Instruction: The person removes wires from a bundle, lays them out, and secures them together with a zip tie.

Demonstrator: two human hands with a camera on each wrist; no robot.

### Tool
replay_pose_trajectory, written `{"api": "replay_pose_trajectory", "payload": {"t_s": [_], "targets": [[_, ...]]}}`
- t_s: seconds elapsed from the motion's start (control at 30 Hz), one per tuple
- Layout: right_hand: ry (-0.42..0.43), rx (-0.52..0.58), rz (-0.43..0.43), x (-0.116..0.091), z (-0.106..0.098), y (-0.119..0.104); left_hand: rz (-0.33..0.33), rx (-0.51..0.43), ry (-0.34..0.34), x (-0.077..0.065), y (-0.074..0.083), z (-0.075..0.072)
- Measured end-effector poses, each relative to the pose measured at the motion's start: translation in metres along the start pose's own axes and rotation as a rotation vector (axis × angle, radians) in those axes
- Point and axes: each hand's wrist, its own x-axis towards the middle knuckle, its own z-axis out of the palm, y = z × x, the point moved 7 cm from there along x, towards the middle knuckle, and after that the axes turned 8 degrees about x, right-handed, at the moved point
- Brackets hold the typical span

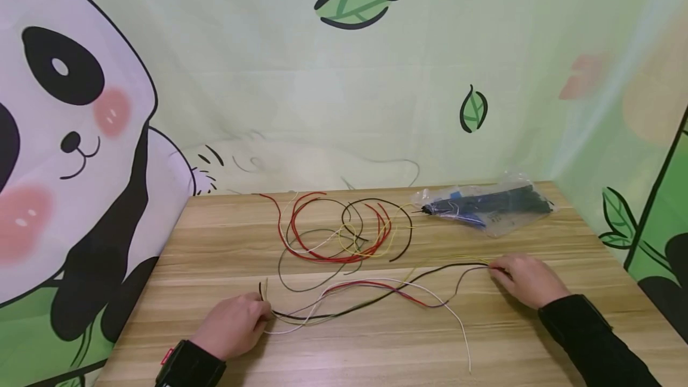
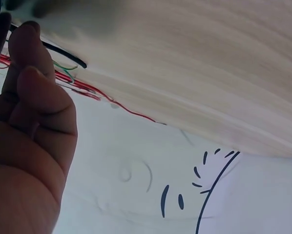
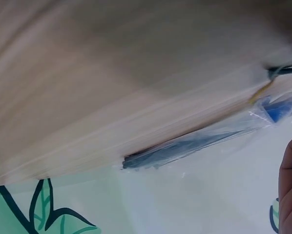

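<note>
My left hand (image 1: 233,324) pinches one end of a loose group of thin wires, and short black and pale tips stick up past the fingers. Across the front of the table run a black wire (image 1: 371,301), a white wire (image 1: 458,314) and a red wire (image 1: 405,296), with thinner ones among them. At the other end, my right hand (image 1: 529,280) pinches the black, yellow and purplish wires between thumb and fingers. The white wire's right end lies free on the table. In the left wrist view, curled fingers (image 2: 46,100) show beside a black wire end (image 2: 70,56).
Behind the held wires lies a tangle of coiled red wires (image 1: 322,260), with black, green, yellow and white ones. A clear plastic bag (image 1: 497,226) with a bundle of thin black strips lies at the back right. A printed cloth (image 1: 258,76) hangs behind the wooden table (image 1: 204,243).
</note>
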Motion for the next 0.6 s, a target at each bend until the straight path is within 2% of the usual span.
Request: {"api": "replay_pose_trajectory", "payload": {"t_s": [0.13, 0.27, 0.6], "targets": [[-0.005, 0.021, 0.004, 0.001, 0.001, -0.003, 0.020, -0.019, -0.014, -0.001, 0.001, -0.001], [-0.006, 0.034, 0.001, 0.002, 0.002, -0.005, 0.002, -0.019, -0.010, -0.001, 0.000, -0.003], [0.002, 0.041, -0.011, 0.008, -0.001, -0.015, -0.037, -0.007, 0.055, 0.002, 0.000, -0.006]]}}
